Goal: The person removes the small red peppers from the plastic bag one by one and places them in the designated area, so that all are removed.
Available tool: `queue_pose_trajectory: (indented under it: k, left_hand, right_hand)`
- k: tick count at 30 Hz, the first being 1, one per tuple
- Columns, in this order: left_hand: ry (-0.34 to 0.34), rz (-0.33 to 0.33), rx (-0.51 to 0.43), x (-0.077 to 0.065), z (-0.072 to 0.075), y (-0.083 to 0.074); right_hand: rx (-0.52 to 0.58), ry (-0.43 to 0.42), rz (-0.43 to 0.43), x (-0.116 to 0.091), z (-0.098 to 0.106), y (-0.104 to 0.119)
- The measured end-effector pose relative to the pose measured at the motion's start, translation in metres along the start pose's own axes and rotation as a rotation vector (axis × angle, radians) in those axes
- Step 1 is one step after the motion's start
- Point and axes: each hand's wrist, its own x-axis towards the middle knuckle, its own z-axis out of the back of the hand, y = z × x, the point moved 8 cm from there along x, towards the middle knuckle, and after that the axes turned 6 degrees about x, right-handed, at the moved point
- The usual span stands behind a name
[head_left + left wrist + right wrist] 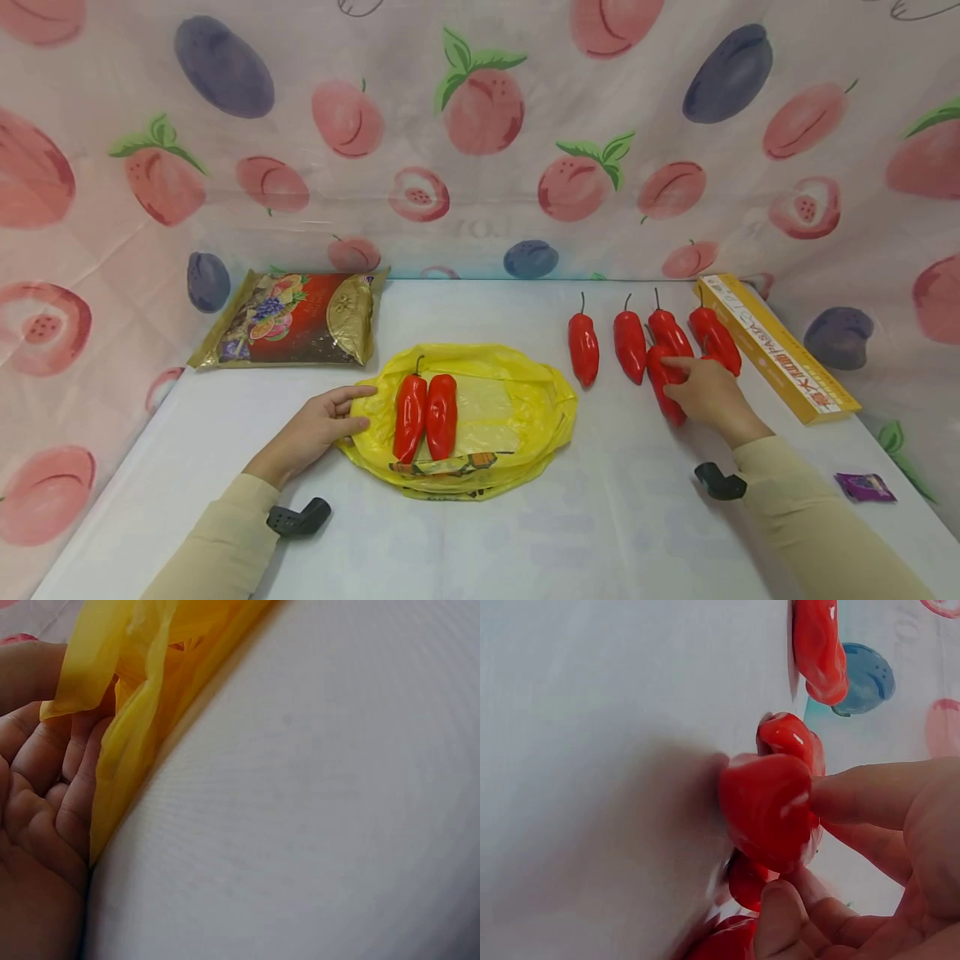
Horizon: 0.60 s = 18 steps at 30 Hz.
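Note:
A yellow plastic bag lies spread with its mouth up, and two red peppers rest side by side in it. At the bag's left rim, my left hand holds the edge; the left wrist view shows yellow plastic between thumb and fingers. On the right, my right hand pinches a red pepper between thumb and fingers, its rounded end facing the right wrist camera. Several more red peppers lie behind and around that hand, one of them partly hidden by it.
A red and gold food packet lies at the back left. Along the right stands a long yellow pasta box, with a small purple sachet nearer me. A fruit-print cloth hangs behind the white table.

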Motion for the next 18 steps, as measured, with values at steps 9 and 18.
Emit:
queue_pose_trajectory:
  k: [9, 18]
  left_hand:
    - [-0.002, 0.003, -0.001, -0.0004, 0.0002, -0.0004]
    - [-0.008, 0.012, 0.005, -0.0002, -0.0004, -0.0011]
  right_hand:
    - [0.007, -0.030, 0.036, 0.0020, 0.0027, -0.0047]
    - [0.039, -0.053, 0.060, 0.0019, 0.0066, -0.0049]
